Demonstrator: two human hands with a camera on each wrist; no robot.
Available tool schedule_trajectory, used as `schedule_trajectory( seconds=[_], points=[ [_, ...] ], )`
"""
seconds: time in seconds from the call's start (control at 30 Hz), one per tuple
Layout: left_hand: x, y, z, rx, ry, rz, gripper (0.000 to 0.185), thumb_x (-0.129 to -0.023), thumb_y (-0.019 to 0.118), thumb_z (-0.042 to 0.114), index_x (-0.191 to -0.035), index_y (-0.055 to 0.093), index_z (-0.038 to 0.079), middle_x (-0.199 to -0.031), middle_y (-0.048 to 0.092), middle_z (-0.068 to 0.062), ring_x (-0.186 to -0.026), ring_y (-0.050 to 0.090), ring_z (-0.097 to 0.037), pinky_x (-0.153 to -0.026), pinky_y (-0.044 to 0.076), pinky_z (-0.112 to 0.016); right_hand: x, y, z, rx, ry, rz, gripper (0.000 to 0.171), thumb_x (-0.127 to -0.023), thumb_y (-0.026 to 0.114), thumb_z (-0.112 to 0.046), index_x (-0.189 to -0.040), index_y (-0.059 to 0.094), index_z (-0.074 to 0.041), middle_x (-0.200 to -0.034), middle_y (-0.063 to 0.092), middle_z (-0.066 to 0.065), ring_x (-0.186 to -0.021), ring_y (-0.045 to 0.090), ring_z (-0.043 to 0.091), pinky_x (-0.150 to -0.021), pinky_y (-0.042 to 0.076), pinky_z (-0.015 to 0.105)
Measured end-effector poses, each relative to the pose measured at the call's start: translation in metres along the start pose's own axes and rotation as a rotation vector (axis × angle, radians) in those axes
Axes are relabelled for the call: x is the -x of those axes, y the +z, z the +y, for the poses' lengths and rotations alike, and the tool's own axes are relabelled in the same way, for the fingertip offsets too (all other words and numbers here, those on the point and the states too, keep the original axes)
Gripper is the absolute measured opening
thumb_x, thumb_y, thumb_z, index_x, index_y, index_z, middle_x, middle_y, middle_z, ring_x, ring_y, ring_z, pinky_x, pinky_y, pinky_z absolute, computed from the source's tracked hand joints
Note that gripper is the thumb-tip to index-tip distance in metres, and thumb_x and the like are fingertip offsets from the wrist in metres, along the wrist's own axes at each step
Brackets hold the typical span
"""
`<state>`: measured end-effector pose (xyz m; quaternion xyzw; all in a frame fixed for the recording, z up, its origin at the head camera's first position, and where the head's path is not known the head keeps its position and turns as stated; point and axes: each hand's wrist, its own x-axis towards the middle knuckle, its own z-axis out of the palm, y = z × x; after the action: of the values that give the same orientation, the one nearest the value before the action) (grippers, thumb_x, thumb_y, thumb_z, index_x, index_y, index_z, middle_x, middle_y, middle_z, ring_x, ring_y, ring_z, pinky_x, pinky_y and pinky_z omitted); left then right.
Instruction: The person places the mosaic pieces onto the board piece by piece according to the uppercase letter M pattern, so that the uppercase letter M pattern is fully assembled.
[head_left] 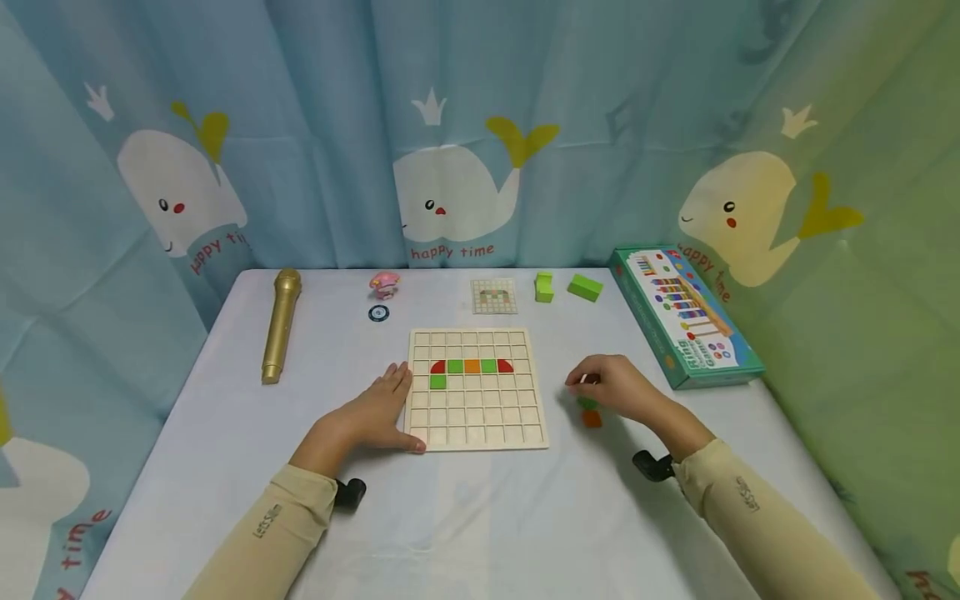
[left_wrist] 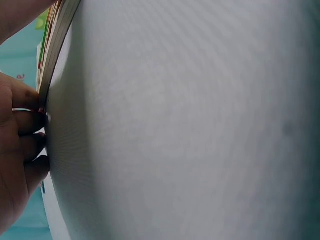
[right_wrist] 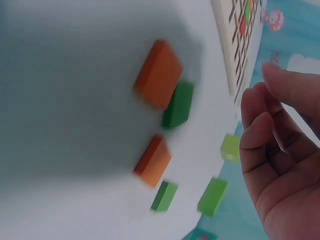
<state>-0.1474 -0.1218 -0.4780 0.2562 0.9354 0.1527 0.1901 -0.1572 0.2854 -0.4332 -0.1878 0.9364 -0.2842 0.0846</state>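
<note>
While the square wooden grid board [head_left: 477, 390] lies flat in the middle of the table, a short row of small tiles sits in its little squares: a red half-round tile [head_left: 438, 367], a green square tile [head_left: 454, 366], an orange square tile [head_left: 472, 366], another green one and another red half-round one, with one more green tile [head_left: 438, 382] in the square just under the row's left end. The left hand [head_left: 372, 412] lies flat on the table with its fingers straight, pressing against the left edge of the board; the left wrist view shows its fingertips [left_wrist: 30, 120] touching that edge. The right hand [head_left: 611, 385] hovers to the right of the board with its fingers loosely bent and holds nothing that I can see. Just under it lie loose tiles, some orange [right_wrist: 159, 73] and some green [right_wrist: 178, 104], close together on the table. The table wears a white cloth [head_left: 480, 517]. At the back lie a gold toy microphone [head_left: 281, 323], a small pink toy [head_left: 384, 284], a small pattern card [head_left: 494, 296] and two light green blocks [head_left: 584, 287]. A green game box [head_left: 682, 315] lies on the right. Blue curtains with white whales [head_left: 450, 192] hang behind.
</note>
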Motion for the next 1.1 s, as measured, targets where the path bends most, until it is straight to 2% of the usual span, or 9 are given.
schedule_trajectory(
  seconds=[0.3, 0.57, 0.8, 1.1],
  points=[
    [-0.002, 0.001, -0.004, -0.002, -0.005, 0.003, 0.127, -0.076, 0.080, 0.062, -0.155, 0.014, -0.012, -0.165, 0.006, -0.026, -0.153, 0.003, -0.040, -0.122, 0.014, -0.048, 0.020, -0.005, 0.021, -0.017, 0.048, -0.012, 0.009, -0.090, 0.074, -0.009, -0.100, 0.077, -0.008, -0.092, 0.070, -0.002, -0.078, 0.061, 0.016, -0.063, 0.052, 0.031],
    [0.000, 0.001, -0.004, 0.014, -0.009, 0.003, 0.127, -0.076, 0.081, 0.061, -0.155, 0.014, -0.012, -0.165, 0.006, -0.027, -0.152, 0.003, -0.040, -0.122, 0.015, -0.050, 0.031, 0.003, 0.035, -0.022, 0.063, -0.007, 0.014, -0.086, 0.080, -0.010, -0.100, 0.077, -0.009, -0.088, 0.069, -0.004, -0.078, 0.059, 0.014, -0.066, 0.051, 0.030],
    [0.000, 0.001, -0.002, 0.019, -0.017, 0.003, 0.127, -0.075, 0.081, 0.061, -0.156, 0.014, -0.011, -0.165, 0.006, -0.025, -0.153, 0.003, -0.039, -0.122, 0.015, -0.049, 0.039, 0.015, 0.037, -0.024, 0.057, -0.004, 0.021, -0.082, 0.083, -0.009, -0.101, 0.076, -0.008, -0.090, 0.069, -0.003, -0.078, 0.058, 0.012, -0.067, 0.051, 0.028],
    [-0.001, 0.002, -0.002, 0.010, -0.015, -0.006, 0.128, -0.075, 0.080, 0.063, -0.156, 0.013, -0.010, -0.165, 0.005, -0.024, -0.153, 0.002, -0.038, -0.122, 0.014, -0.048, 0.040, 0.017, 0.035, 0.015, 0.043, -0.010, 0.021, -0.081, 0.083, -0.005, -0.101, 0.075, -0.008, -0.094, 0.067, -0.003, -0.081, 0.057, 0.013, -0.070, 0.051, 0.028]
  ],
)
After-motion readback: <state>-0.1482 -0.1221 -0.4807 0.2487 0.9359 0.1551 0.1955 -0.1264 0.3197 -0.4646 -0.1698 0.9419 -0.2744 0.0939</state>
